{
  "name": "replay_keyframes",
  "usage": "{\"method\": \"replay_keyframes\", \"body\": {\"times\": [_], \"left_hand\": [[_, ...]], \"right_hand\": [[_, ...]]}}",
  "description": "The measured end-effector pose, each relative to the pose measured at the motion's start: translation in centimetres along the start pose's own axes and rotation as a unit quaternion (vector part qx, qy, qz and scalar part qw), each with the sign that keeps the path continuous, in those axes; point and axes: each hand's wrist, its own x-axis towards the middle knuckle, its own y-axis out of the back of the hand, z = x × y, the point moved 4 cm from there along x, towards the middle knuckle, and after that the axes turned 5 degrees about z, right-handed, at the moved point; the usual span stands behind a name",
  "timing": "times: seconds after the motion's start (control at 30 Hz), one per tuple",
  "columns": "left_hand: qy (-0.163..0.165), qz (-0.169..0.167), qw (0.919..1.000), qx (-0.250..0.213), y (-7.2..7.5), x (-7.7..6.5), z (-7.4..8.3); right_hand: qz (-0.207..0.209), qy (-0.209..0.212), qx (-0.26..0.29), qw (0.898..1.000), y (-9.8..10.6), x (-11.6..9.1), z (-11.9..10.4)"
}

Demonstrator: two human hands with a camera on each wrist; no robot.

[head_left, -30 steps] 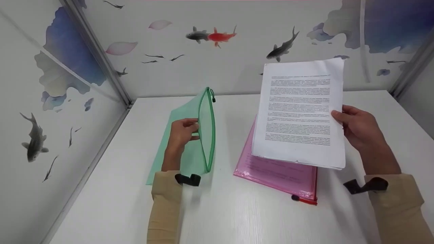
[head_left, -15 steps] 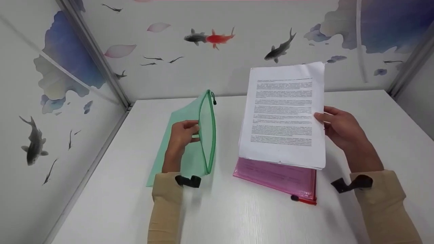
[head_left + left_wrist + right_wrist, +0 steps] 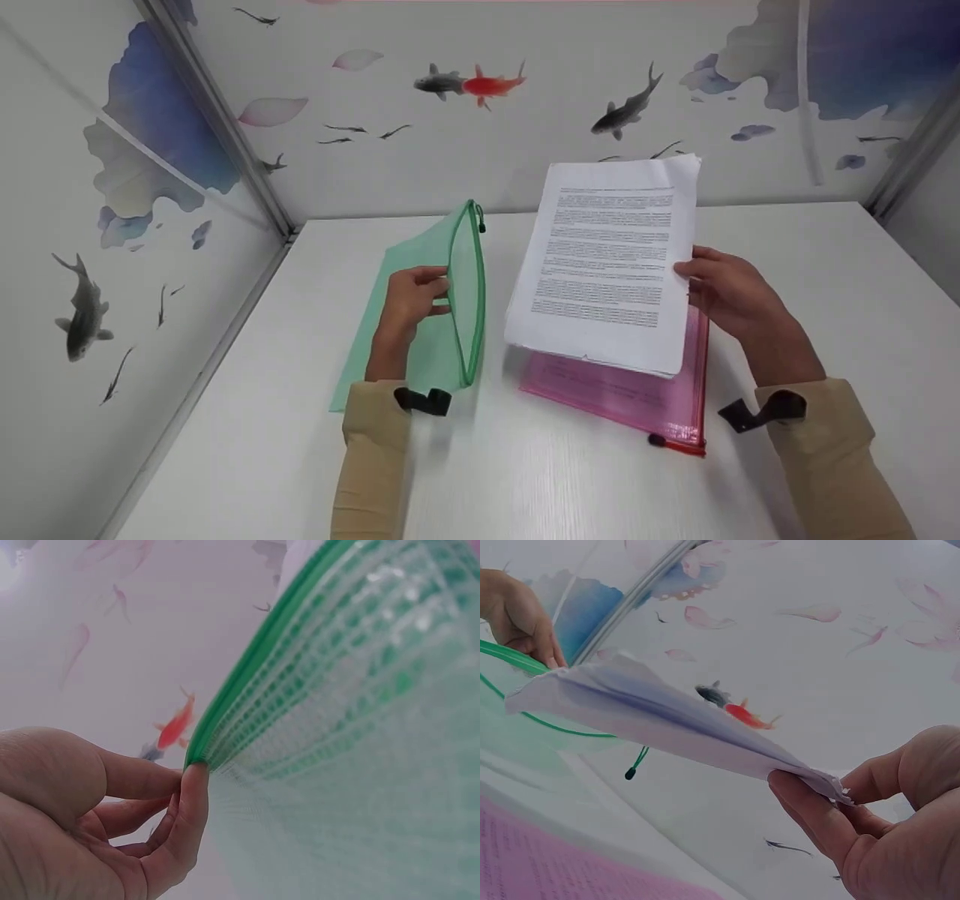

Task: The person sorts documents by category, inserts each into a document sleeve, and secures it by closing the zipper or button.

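rows of small print on white papers [image 3: 604, 262], faint print in pink folder [image 3: 637, 399], none legible

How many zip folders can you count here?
2. The green folder is open, its edge pinched by the left hand; the pink folder lies on the table, partly hidden by the paper stack in the right hand. More could be hidden behind the stack.

Green pouch [image 3: 435, 341] gaping; printed sheets [image 3: 604, 266] (tilted) above pink pouch [image 3: 619, 390].
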Motion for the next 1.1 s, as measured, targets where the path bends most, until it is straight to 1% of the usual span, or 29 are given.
{"method": "replay_keyframes", "body": {"times": [0.17, 0.27, 0.43, 0.6, 0.67, 0.87, 1.0, 1.1], "left_hand": [[-0.006, -0.008, 0.9999, -0.007, -0.2, -0.2, 0.1], [-0.009, -0.012, 0.9998, -0.009, -0.3, -0.2, 0.1], [-0.006, -0.010, 0.9999, -0.009, -0.4, -0.2, 0.0], [-0.001, -0.010, 0.9999, -0.007, -0.5, -0.2, 0.1], [0.001, -0.011, 0.9999, -0.005, -0.4, -0.2, 0.1], [0.005, -0.014, 0.9999, -0.002, -0.2, -0.2, 0.3], [0.006, -0.018, 0.9998, -0.001, -0.2, -0.2, 0.4], [0.006, -0.017, 0.9998, 0.007, -0.4, -0.2, 0.4]], "right_hand": [[-0.012, -0.008, 0.003, 1.000, -1.0, 0.3, 0.5], [-0.026, -0.009, -0.002, 1.000, -1.5, 0.4, 0.9], [-0.064, 0.006, -0.013, 0.998, -2.4, 0.9, 1.5], [-0.090, 0.013, -0.013, 0.996, -3.1, 1.2, 1.9], [-0.091, 0.009, -0.016, 0.996, -3.3, 1.3, 2.0], [-0.075, -0.016, -0.032, 0.997, -3.9, 1.4, 2.4], [-0.082, -0.024, -0.048, 0.995, -4.4, 1.5, 2.5], [-0.084, -0.027, -0.060, 0.994, -4.5, 1.8, 2.6]]}}
